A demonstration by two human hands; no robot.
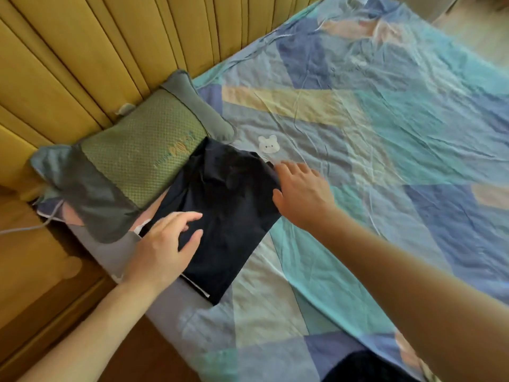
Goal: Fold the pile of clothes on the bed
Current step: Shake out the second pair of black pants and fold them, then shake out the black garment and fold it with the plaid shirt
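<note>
A dark navy garment (228, 205), folded into a rectangle, lies on the bed near its left edge, its far corner overlapping a green pillow (137, 158). My left hand (165, 244) rests on the garment's near left part with fingers loosely spread. At the garment's right edge sits my right hand (300, 191), fingers straight, touching the cloth. A white strip shows under the garment's near edge. Another dark piece of cloth (366, 368) peeks in at the bottom of the view.
The bed sheet (385, 133) is a wrinkled patchwork of blue, teal and yellow with a small white bear patch (268, 144). A yellow padded headboard (96, 51) runs along the left. A wooden side surface (35, 257) with a white cable lies beside the bed.
</note>
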